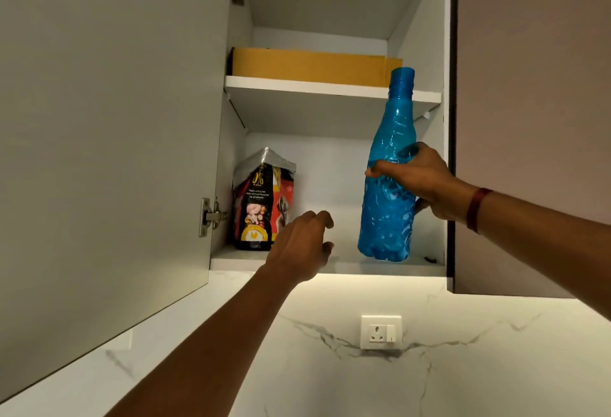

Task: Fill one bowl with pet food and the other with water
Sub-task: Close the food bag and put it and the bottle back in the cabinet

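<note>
A blue plastic water bottle point(388, 205) without a cap stands tilted at the right of the lower cupboard shelf point(238, 259), its base at or just above the shelf. My right hand point(420, 182) grips its middle. A black and red pet food bag point(263, 205) stands upright at the left of the same shelf, its top folded over. My left hand point(302, 244) reaches up just right of the bag, fingers curled and apart, holding nothing. No bowls are in view.
The grey cupboard door point(105, 139) hangs open to the left with its hinge point(210, 216) showing. A yellow-brown box point(310, 66) lies on the upper shelf. A closed brown cupboard door point(529, 86) is at the right. Below are a marble wall and a socket point(381, 332).
</note>
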